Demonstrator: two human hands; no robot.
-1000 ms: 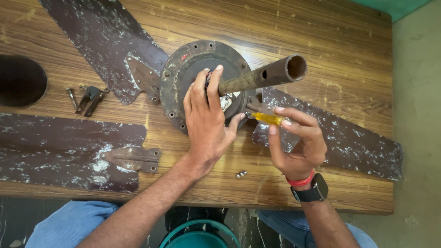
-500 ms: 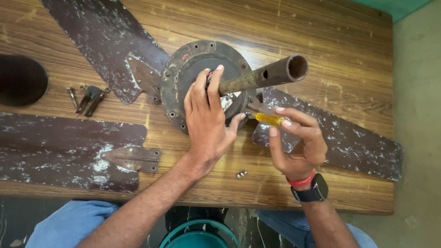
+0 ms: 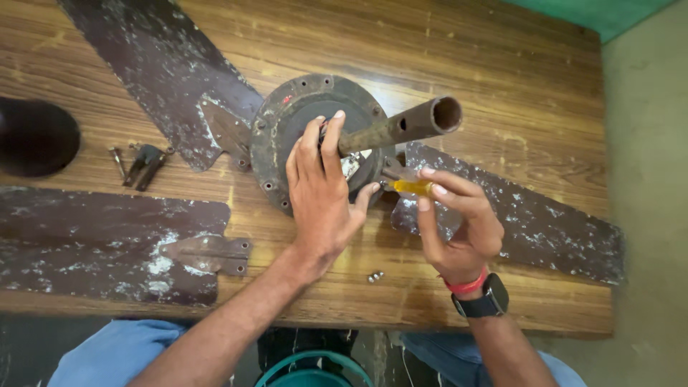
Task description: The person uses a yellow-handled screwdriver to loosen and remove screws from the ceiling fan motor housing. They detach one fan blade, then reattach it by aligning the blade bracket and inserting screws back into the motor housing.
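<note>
Ceiling fan motor on wooden table: no visible change over the last second.

Left hand [image 3: 322,190] stays pressed flat on motor housing [image 3: 287,129] beside rusty down-rod [image 3: 401,127]; right hand [image 3: 455,222] keeps pinching yellow-handled screwdriver [image 3: 410,187] at the blade bracket. Loose blade [image 3: 100,244] near left; work appears held mid-screw.

1 head-worn camera, looking steeply down, close over the wooden table [image 3: 502,86], no second view
</note>
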